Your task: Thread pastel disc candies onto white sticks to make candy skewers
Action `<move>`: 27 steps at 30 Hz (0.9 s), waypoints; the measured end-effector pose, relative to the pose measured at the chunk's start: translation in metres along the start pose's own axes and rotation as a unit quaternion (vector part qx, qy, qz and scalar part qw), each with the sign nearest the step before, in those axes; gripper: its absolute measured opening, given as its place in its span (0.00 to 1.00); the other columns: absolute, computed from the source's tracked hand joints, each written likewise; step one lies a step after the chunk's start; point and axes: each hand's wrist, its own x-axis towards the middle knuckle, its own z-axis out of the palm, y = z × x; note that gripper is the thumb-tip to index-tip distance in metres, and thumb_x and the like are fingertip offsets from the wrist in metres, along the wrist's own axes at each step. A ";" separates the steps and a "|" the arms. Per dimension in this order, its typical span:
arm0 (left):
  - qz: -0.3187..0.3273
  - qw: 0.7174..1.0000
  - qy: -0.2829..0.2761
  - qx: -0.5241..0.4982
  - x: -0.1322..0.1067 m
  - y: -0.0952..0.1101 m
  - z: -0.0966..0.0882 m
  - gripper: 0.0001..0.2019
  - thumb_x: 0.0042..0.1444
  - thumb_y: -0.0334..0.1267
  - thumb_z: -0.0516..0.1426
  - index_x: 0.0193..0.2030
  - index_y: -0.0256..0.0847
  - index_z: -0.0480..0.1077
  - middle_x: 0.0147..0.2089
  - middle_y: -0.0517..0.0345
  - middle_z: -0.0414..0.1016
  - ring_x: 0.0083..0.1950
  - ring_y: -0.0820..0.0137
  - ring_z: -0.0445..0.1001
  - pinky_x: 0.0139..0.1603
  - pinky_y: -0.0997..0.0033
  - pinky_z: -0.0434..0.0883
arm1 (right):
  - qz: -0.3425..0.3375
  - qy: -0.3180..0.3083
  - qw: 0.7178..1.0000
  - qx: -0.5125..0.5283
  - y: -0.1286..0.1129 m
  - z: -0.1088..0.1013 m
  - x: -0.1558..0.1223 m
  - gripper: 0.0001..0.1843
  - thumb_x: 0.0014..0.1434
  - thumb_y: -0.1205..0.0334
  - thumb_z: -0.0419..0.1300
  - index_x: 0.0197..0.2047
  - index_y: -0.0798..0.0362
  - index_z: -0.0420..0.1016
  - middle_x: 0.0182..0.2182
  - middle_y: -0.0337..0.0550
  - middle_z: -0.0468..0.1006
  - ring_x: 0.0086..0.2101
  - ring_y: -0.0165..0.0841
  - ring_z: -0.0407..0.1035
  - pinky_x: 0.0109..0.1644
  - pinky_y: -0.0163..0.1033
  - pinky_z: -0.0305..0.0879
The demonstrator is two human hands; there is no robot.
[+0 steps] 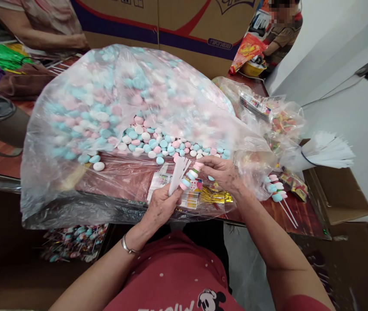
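Bag (43,194) — pastel candies (153,143) inside.

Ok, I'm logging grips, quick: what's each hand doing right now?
Left hand: closed, holding a bunch of white sticks.
Right hand: closed, pinching the upper end of a pastel candy stack.

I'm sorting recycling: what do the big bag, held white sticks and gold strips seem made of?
Bag: thin, glossy plastic film, by its creases and see-through sheen. White sticks: smooth, perhaps plastic or paper; plain white fits either. Gold strips: shiny, likely foil or coated plastic, by bright glints.
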 end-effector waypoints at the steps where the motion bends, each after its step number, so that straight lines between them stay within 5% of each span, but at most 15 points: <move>1: 0.001 1.000 0.004 0.001 0.000 -0.001 0.000 0.20 0.58 0.51 0.56 0.21 0.40 0.66 0.14 0.67 0.56 0.17 0.76 0.54 0.19 0.75 0.51 | -0.008 0.013 1.000 -0.016 0.003 0.002 -0.002 0.13 0.55 0.53 0.67 0.40 0.52 0.81 0.31 0.39 0.80 0.32 0.29 0.73 0.34 0.35 0.71; 5: 0.009 1.000 0.020 0.009 0.000 -0.005 0.002 0.21 0.59 0.52 0.56 0.21 0.40 0.66 0.16 0.66 0.58 0.19 0.76 0.55 0.20 0.74 0.52 | -0.062 0.078 0.990 -0.103 0.016 0.012 -0.010 0.15 0.60 0.51 0.61 0.46 0.49 0.82 0.40 0.41 0.83 0.40 0.33 0.76 0.45 0.39 0.74; 11: 0.029 0.999 0.041 0.011 0.000 0.001 0.002 0.18 0.58 0.50 0.56 0.23 0.40 0.66 0.20 0.64 0.64 0.22 0.75 0.59 0.23 0.74 0.56 | -0.105 0.120 0.959 -0.234 0.022 0.021 -0.018 0.16 0.65 0.54 0.56 0.52 0.47 0.80 0.45 0.40 0.84 0.40 0.34 0.79 0.48 0.40 0.76; 27: 0.062 0.996 0.062 0.035 0.001 0.001 0.003 0.20 0.59 0.50 0.55 0.21 0.40 0.65 0.19 0.64 0.64 0.22 0.75 0.59 0.24 0.73 0.57 | -0.171 0.065 0.947 -0.265 0.023 0.029 -0.016 0.17 0.67 0.55 0.54 0.53 0.48 0.79 0.48 0.39 0.83 0.46 0.33 0.79 0.55 0.37 0.74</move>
